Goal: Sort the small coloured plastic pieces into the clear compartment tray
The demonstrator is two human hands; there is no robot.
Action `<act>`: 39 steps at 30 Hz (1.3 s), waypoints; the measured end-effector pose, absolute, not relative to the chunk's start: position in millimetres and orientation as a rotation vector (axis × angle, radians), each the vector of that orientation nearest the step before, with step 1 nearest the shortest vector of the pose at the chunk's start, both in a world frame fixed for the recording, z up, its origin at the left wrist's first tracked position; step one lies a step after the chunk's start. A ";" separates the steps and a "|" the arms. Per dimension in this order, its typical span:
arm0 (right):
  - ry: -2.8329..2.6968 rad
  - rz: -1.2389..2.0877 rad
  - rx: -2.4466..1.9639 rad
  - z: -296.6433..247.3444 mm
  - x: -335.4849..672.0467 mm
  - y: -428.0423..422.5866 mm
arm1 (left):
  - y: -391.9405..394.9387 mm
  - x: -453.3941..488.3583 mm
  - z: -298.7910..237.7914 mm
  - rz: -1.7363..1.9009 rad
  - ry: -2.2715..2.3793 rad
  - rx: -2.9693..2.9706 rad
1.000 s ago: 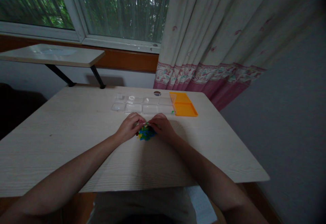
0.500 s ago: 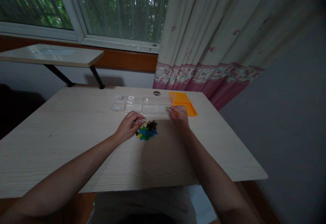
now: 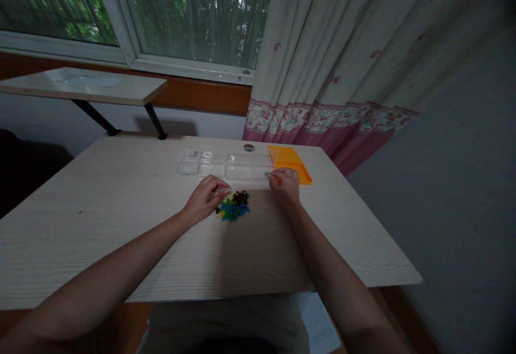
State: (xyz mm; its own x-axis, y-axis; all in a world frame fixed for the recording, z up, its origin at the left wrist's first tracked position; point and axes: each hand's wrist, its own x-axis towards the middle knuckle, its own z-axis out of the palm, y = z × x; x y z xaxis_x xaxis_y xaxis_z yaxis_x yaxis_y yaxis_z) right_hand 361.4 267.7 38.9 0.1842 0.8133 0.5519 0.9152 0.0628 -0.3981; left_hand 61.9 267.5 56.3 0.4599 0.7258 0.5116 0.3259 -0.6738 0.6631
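Observation:
A small pile of plastic pieces (image 3: 233,209) in blue, green, yellow and dark brown lies on the table. My left hand (image 3: 203,198) rests at the pile's left edge, fingers curled in over something pale and see-through that I cannot make out. Behind it lies a clear compartment tray (image 3: 237,172). My right hand (image 3: 287,183) is closed at the tray's near right compartment, with a small green piece (image 3: 266,174) at its fingertips. A bit of orange shows among its fingers; what that belongs to is unclear.
An orange open box (image 3: 302,172) lies just behind and right of my right hand. A round dark cable-hole cover (image 3: 249,148) sits near the back edge of the wooden table (image 3: 121,225). At the left back a raised shelf (image 3: 108,88) stands on black legs. A curtain (image 3: 322,91) hangs behind.
My right hand has shifted slightly down and right, and the green piece at its fingertips has dropped a little lower at the tray. My left hand stays where it was.

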 end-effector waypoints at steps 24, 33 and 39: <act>-1.683 -0.182 -1.718 40.2 360.5 267.8 | 266.8 62.5 57.3 1.079 0.887 2.268; -1.681 -0.213 -1.716 38.0 362.0 269.0 | 267.6 61.6 56.6 1.078 0.888 2.281; -1.634 -0.206 -1.656 41.9 359.5 268.8 | 266.4 61.8 57.9 1.076 0.889 2.276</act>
